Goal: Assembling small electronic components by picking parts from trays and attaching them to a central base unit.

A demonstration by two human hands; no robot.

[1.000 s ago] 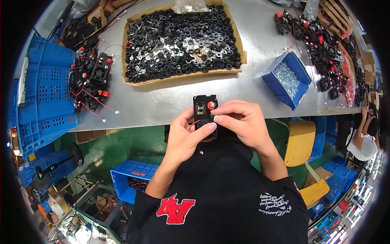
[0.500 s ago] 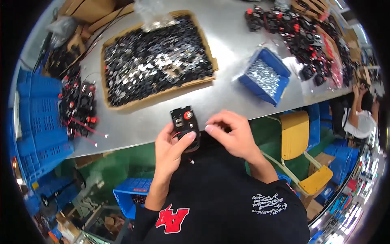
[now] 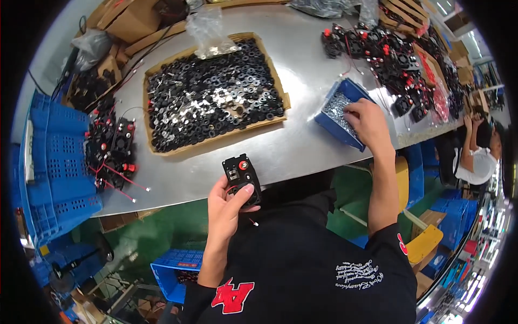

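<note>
My left hand [image 3: 229, 204] grips a small black module [image 3: 242, 175] with a red button on top, held at the near edge of the grey table [image 3: 302, 146]. A thin wire with a white tip hangs below it. My right hand [image 3: 369, 120] reaches far to the right into a blue bin [image 3: 337, 125] of small shiny metal parts, fingers down among them; whether it holds any I cannot tell.
A shallow cardboard tray [image 3: 162, 154] of several black ring-shaped parts lies at the table's middle. Piles of black-and-red modules with red wires sit at left [image 3: 110, 154] and far right [image 3: 388, 59]. A blue crate [image 3: 51, 167] stands at left. Another person [image 3: 477, 154] sits at the right.
My right hand left the black module and moved right into the blue bin. My left hand now holds the module alone.
</note>
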